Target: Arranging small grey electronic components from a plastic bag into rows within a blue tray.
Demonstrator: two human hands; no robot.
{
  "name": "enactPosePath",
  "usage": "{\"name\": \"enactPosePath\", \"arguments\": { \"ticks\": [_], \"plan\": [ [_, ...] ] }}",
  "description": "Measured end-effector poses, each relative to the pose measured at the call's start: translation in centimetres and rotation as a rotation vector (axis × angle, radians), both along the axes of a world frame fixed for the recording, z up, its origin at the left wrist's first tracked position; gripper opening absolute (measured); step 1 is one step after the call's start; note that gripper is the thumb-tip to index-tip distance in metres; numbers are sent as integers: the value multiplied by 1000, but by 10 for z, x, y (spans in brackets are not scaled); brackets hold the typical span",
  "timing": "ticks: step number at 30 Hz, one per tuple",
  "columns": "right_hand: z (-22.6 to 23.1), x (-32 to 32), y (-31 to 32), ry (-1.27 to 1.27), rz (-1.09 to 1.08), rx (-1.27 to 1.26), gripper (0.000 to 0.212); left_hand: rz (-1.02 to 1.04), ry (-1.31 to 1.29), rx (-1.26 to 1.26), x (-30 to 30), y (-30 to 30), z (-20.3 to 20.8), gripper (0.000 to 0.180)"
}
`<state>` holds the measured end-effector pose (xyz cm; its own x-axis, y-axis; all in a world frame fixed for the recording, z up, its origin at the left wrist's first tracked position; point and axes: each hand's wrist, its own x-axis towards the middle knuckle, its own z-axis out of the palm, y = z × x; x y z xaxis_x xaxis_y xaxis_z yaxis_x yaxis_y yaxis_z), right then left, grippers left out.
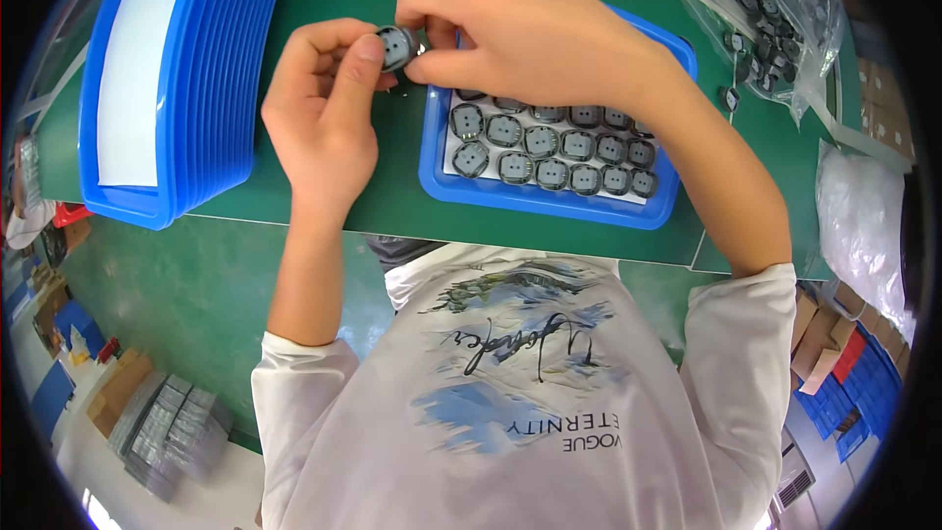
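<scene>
A small grey, roundish plastic part (394, 48) with dark holes in its face is held up between the thumb and fingers of my left hand (329, 113). My right hand (530, 34) is closed in a pinch at the right edge of that same part, where a bit of shiny metal shows between the fingertips. Under my right hand and forearm stands a blue tray (549, 213), lined in white, with rows of similar grey parts (541, 141). My right hand hides the tray's far left portion.
Nested blue trays (172, 88) stand tilted at the left, a white sheet in the front one. At the far right, a clear plastic bag (785, 29) spills more dark parts onto the green table (383, 206). Translucent plastic wrap (863, 226) lies by the right edge.
</scene>
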<state>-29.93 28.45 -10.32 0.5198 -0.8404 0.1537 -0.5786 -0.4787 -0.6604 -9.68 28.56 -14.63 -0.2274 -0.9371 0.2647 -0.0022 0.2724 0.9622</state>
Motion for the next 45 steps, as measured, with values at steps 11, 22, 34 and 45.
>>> {"name": "enactPosePath", "arguments": {
  "ticks": [11, 22, 34, 45],
  "plan": [
    [6, -126, 85, -386, -840, 139, 28, -229, -688, -824, -50, -47, 10, 13],
    [-49, -102, 210, -87, -1093, 145, 19, -365, -790, -797, -45, -51, 6, 17],
    [-53, -111, 222, 101, -856, -115, 18, -406, -828, -740, -40, -54, 18, 24],
    [-15, -41, 70, -49, -384, -363, 10, -322, -765, -624, -4, -4, 26, 28]
  ]
}}
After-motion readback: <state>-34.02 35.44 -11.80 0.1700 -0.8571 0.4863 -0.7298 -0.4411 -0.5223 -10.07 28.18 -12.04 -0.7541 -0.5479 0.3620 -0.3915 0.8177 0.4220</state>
